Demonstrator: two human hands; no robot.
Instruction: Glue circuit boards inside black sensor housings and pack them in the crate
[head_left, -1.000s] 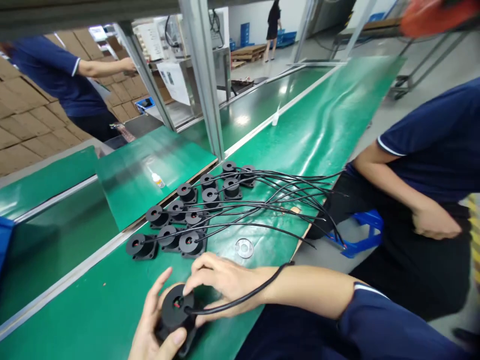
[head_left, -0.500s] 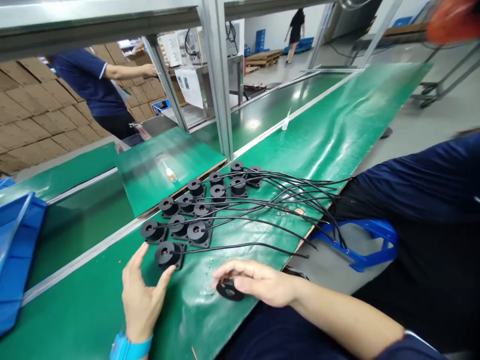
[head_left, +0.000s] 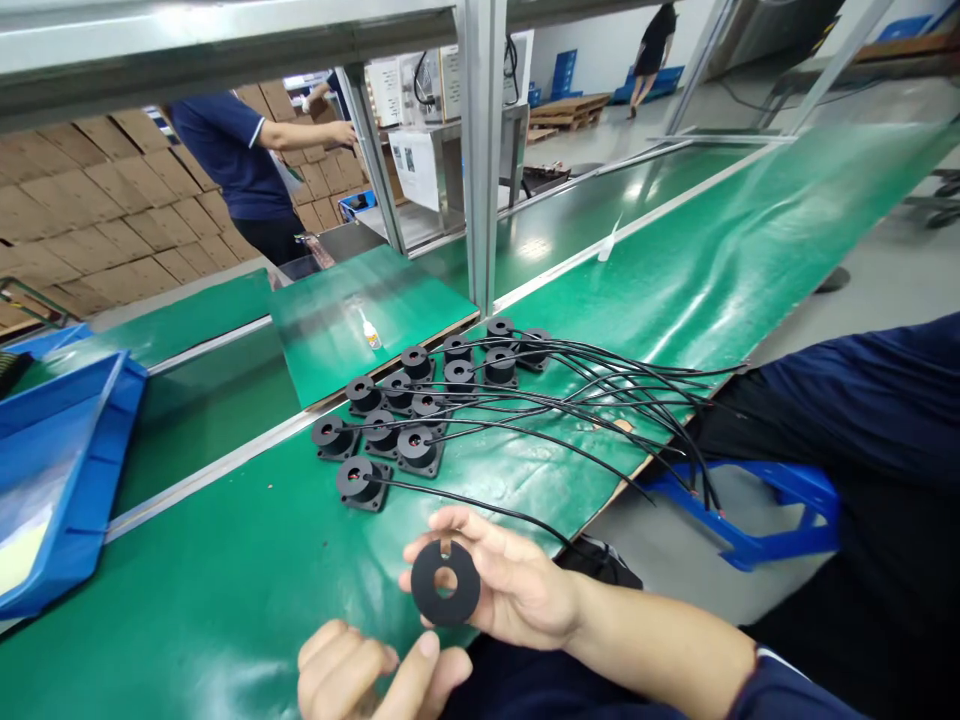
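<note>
Right hand (head_left: 521,580) holds flat black ring (head_left: 445,611) by its right side, above desk (head_left: 210,560). Ring round, no long axis; face toward camera, slot at far edge. Left hand (head_left: 360,670) near-left of ring, loosely curled, nothing seen held; index fingertip just beside near edge, contact unclear. Nearest black housing (head_left: 364,492) far-left of ring, cable (head_left: 480,503) running right.

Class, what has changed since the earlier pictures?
The right hand and left hand have let go of the nearest cabled black unit, now standing beside the other units; the right has taken a slotted black ring. The left has moved toward it. The other units stay grouped.
</note>
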